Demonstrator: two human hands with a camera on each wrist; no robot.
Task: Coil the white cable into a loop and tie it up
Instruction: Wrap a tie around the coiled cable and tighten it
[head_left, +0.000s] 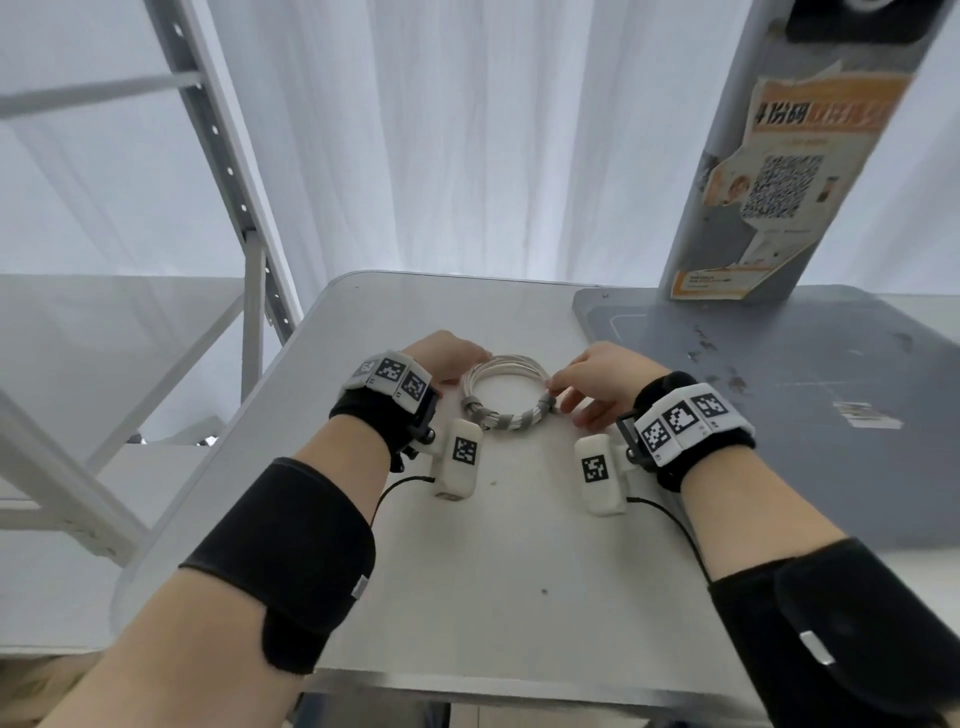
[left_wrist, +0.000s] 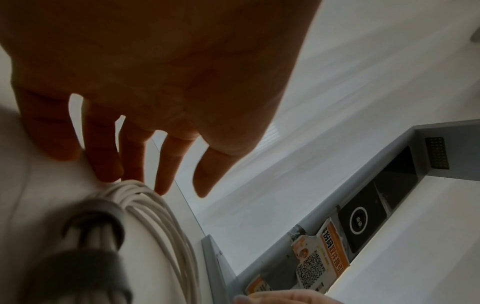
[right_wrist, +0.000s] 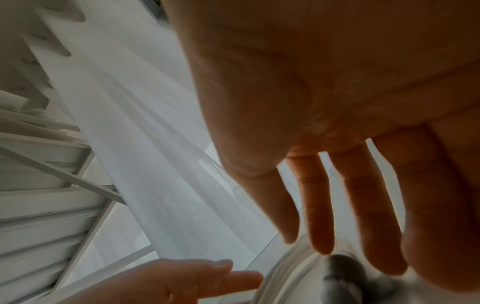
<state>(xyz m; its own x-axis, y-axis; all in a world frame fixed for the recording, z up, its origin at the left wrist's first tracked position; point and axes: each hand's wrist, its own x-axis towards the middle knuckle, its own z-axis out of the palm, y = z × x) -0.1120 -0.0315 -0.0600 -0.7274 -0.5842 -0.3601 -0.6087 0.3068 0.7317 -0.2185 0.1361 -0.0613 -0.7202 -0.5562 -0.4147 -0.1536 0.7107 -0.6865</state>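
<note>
one white cable (head_left: 506, 395), coiled in a round loop of several turns, lies flat on the tabletop (head_left: 498, 545) between two hands. grey wraps (head_left: 524, 417) bind its near arc; the loop shows no long axis. left hand (head_left: 448, 357) at the coil's left edge, fingers (left_wrist: 106, 160) straight and spread, tips touching the strands. right hand (head_left: 602, 379) at the right edge, fingers relaxed, tips on the cable by the wrap. beyond, one grey kiosk (head_left: 779, 156) with a sticker stands on its base.
</note>
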